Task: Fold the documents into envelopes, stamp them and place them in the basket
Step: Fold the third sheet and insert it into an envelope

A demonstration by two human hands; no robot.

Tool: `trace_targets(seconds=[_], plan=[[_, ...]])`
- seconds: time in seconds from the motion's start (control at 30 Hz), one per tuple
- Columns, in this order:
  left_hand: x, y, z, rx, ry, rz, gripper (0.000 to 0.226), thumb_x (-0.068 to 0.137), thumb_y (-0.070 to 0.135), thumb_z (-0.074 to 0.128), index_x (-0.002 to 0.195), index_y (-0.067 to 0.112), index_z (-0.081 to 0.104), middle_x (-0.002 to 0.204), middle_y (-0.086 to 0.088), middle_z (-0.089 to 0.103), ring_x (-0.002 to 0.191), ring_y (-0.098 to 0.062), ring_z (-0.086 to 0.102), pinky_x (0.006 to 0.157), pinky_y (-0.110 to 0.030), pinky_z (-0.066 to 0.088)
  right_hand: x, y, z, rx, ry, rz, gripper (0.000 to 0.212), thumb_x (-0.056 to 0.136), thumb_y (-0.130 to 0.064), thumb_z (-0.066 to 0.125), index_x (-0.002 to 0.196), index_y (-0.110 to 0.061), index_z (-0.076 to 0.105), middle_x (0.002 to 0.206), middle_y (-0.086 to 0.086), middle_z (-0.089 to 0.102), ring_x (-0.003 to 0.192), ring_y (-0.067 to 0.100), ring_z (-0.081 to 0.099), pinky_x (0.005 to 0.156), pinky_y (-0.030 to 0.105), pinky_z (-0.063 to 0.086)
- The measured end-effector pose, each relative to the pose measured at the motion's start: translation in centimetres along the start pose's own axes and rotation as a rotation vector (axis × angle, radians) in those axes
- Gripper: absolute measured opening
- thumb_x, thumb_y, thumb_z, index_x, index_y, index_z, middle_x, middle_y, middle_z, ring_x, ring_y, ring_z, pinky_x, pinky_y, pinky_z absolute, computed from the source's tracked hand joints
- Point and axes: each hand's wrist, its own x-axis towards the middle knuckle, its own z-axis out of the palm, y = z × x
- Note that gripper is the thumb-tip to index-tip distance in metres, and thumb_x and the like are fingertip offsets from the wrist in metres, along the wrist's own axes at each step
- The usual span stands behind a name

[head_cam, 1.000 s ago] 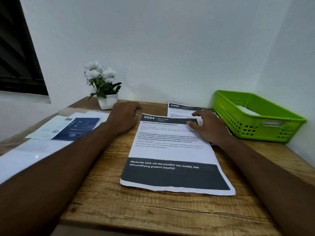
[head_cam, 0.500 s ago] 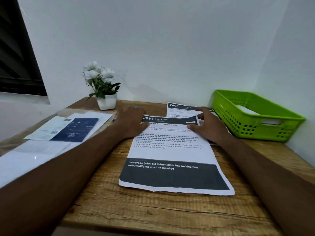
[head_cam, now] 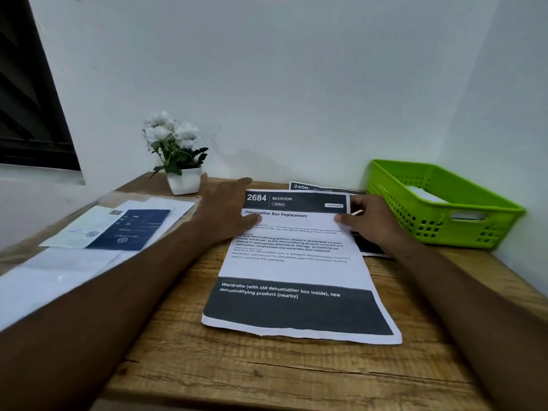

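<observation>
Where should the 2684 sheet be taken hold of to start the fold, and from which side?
Probably its two far corners, from the far edge: the 2684 sheet lies flat on the table, long side running away from the person, and the left hand and right hand sit there.

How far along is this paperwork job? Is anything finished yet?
Early on. Done: something white already lies in the green basket, though what it is can't be told. In hand: the left hand and right hand rest on the top end of the 2684 document, still flat and unfolded. Left: folding, enveloping and stamping it, then the 2400 document beneath.
</observation>
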Motion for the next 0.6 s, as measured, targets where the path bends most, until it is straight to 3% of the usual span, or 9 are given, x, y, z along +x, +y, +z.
trace_targets(seconds=[0.07, 0.13, 0.17, 0.23, 0.3, 0.33, 0.37, 0.47, 0.6], plan=[[-0.3, 0.1, -0.4, -0.109, 0.043, -0.065, 0.080, 0.080, 0.051, 0.067, 0.144, 0.019, 0.031, 0.131, -0.002, 0.057, 0.129, -0.023, 0.044, 0.114, -0.056, -0.004, -0.3, -0.2, -0.4, 0.080, 0.007, -0.006, 0.015, 0.080, 0.000, 0.074, 0.092, -0.010, 0.072, 0.094, 0.017, 0.072, 0.078, 0.018, 0.060, 0.077, 0.034, 0.050], [-0.5, -0.1, -0.8, -0.318, 0.104, -0.152, 0.074, 0.078, 0.039, 0.073, 0.139, 0.021, 0.037, 0.113, 0.009, 0.064, 0.117, -0.015, 0.052, 0.114, -0.052, -0.003, -0.4, -0.2, -0.7, 0.114, 0.010, -0.015, 0.018, 0.080, 0.000, 0.074, 0.096, -0.007, 0.072, 0.092, 0.015, 0.071, 0.076, 0.017, 0.060, 0.074, 0.032, 0.051], [-0.4, -0.4, -0.8, -0.438, 0.124, -0.194, 0.069, 0.077, 0.032, 0.075, 0.136, 0.022, 0.041, 0.099, 0.016, 0.064, 0.106, -0.010, 0.056, 0.116, -0.051, 0.003, -0.4, -0.1, -0.8, 0.123, 0.008, -0.014, 0.019, 0.080, 0.000, 0.074, 0.098, -0.007, 0.072, 0.089, 0.011, 0.071, 0.073, 0.013, 0.061, 0.070, 0.027, 0.051], [-0.5, -0.9, -1.0, -0.636, 0.141, -0.220, 0.058, 0.075, 0.014, 0.075, 0.127, 0.021, 0.050, 0.080, 0.017, 0.065, 0.089, -0.007, 0.061, 0.110, -0.045, 0.030, -0.3, 0.1, -0.9, 0.130, 0.009, -0.008, 0.020, 0.081, 0.000, 0.074, 0.100, -0.006, 0.071, 0.082, 0.002, 0.069, 0.061, 0.000, 0.060, 0.060, 0.016, 0.049], [-0.7, -1.2, -1.6, -0.722, 0.127, -0.223, 0.048, 0.076, 0.001, 0.070, 0.120, 0.016, 0.057, 0.077, 0.008, 0.067, 0.077, -0.008, 0.064, 0.082, -0.022, 0.050, -0.4, -0.1, -1.0, 0.151, 0.010, -0.013, 0.018, 0.083, 0.000, 0.071, 0.100, -0.004, 0.071, 0.081, 0.004, 0.068, 0.061, 0.000, 0.059, 0.054, 0.013, 0.047], [-0.9, -1.2, -1.9, -0.738, 0.124, -0.223, 0.043, 0.078, -0.002, 0.068, 0.117, 0.013, 0.060, 0.075, 0.004, 0.066, 0.074, -0.008, 0.063, 0.070, -0.017, 0.050, -0.4, -0.1, -1.0, 0.170, 0.005, -0.012, 0.015, 0.085, 0.000, 0.069, 0.099, -0.005, 0.071, 0.083, 0.006, 0.069, 0.065, 0.005, 0.060, 0.053, 0.015, 0.048], [-1.0, -1.2, -2.2, -0.760, 0.127, -0.226, 0.038, 0.079, -0.003, 0.066, 0.113, 0.013, 0.063, 0.074, 0.003, 0.066, 0.074, -0.010, 0.064, 0.068, -0.020, 0.051, -0.5, -0.1, -1.0, 0.190, 0.004, -0.010, 0.012, 0.087, 0.000, 0.066, 0.096, -0.007, 0.070, 0.082, 0.004, 0.070, 0.067, 0.008, 0.060, 0.052, 0.015, 0.049], [-1.2, -0.5, -3.1, -0.932, 0.119, -0.280, 0.028, 0.085, -0.007, 0.054, 0.099, 0.012, 0.068, 0.073, 0.000, 0.067, 0.078, -0.015, 0.068, 0.070, -0.033, 0.053, -0.6, -0.4, -1.2, 0.213, 0.040, -0.044, 0.021, 0.089, 0.000, 0.064, 0.078, -0.018, 0.068, 0.061, -0.016, 0.068, 0.056, -0.005, 0.059, 0.052, 0.014, 0.046], [-1.3, 0.2, -4.0, -1.248, 0.068, -0.364, 0.031, 0.087, -0.009, 0.046, 0.092, 0.008, 0.071, 0.077, -0.004, 0.072, 0.063, -0.006, 0.067, 0.058, -0.017, 0.051, -0.8, -0.8, -1.4, 0.286, 0.085, -0.056, 0.023, 0.088, 0.001, 0.065, 0.077, -0.019, 0.068, 0.062, -0.017, 0.069, 0.058, -0.005, 0.062, 0.052, 0.014, 0.048]])
